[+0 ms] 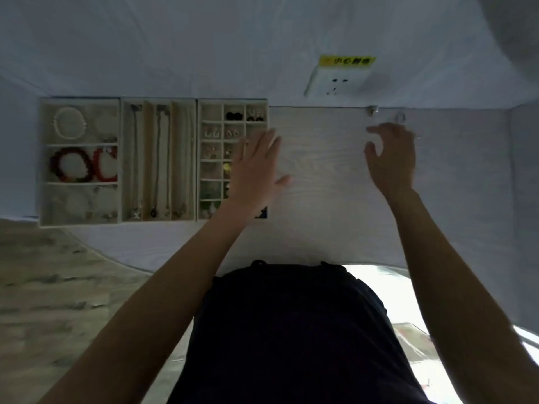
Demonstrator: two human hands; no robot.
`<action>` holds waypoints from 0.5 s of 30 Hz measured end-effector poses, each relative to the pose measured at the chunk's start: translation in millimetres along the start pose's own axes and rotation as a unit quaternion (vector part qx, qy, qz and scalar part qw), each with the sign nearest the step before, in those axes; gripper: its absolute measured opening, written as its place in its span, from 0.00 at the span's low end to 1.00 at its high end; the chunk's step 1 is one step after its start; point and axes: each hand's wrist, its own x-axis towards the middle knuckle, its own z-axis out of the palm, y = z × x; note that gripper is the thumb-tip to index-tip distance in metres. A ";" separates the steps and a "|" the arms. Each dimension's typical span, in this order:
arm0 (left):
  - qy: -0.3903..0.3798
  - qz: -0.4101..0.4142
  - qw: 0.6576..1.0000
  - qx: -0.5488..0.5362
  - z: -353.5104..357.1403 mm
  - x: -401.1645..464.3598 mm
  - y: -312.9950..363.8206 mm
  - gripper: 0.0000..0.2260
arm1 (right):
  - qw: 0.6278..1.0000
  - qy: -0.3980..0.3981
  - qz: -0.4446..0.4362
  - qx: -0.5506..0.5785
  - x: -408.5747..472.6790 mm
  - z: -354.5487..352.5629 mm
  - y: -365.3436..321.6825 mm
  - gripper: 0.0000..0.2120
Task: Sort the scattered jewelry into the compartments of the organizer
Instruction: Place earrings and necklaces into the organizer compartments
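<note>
Three organizer trays (154, 158) are seen side by side on the desk (320, 170), already holding bracelets, necklaces and earrings. Left hand (256, 170) is held flat over the right tray, fingers straight, nothing held. Right hand (393, 158) is held well right of the trays, fingers loosely curled, empty, near a small ring (400, 117).

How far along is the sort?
Mostly done: bracelet tray, necklace tray and grid tray already hold pieces. Nothing in hand: left hand lies flat over the grid tray, right hand reaches, fingers apart. Left: a ring and a small piece on the table.
</note>
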 end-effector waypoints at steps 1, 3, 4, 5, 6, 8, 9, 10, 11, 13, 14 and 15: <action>-0.007 -0.011 1.000 0.026 2.9 -0.2 1.0 0.31 | 1.000 -0.010 0.001 -0.014 10.0 -0.3 10.4 0.15; -0.019 -0.034 0.998 0.044 5.5 -3.3 1.6 0.30 | 0.999 -0.027 -0.003 -0.029 29.6 0.3 21.2 0.17; -0.022 -0.041 0.998 0.038 6.4 -6.2 -0.6 0.29 | 0.999 -0.037 -0.009 -0.037 37.4 4.0 22.2 0.18; -0.020 -0.045 0.998 0.037 7.5 -8.7 -0.8 0.28 | 0.998 -0.042 -0.019 -0.043 44.9 6.6 23.4 0.18; -0.014 -0.045 0.998 0.036 8.8 -11.7 -2.3 0.28 | 0.997 -0.045 -0.031 -0.052 50.4 10.4 22.8 0.18; 0.005 -0.042 0.998 0.042 9.1 -12.2 -3.6 0.27 | 0.996 -0.055 -0.047 -0.055 58.0 18.2 20.2 0.17; 0.011 -0.043 0.998 0.044 8.9 -11.1 -3.8 0.27 | 0.996 -0.065 -0.046 -0.046 57.8 21.0 17.6 0.16; 0.011 -0.045 0.998 0.048 9.1 -10.2 -3.4 0.26 | 0.996 -0.073 -0.043 -0.028 55.2 23.4 14.8 0.15; 0.013 -0.045 0.998 0.050 9.1 -9.2 -3.3 0.25 | 0.996 -0.077 -0.044 -0.003 49.2 25.1 10.8 0.14; 0.019 -0.048 0.998 0.046 9.3 -7.9 -2.8 0.24 | 0.992 -0.085 -0.082 0.045 29.6 31.3 0.4 0.14; 0.019 -0.052 0.998 0.040 8.8 -7.6 -2.5 0.24 | 0.988 -0.096 -0.106 0.059 17.6 35.2 -5.7 0.15; 0.016 -0.058 0.998 0.036 8.3 -7.5 -2.3 0.24 | 0.984 -0.106 -0.125 0.071 5.9 38.8 -11.9 0.17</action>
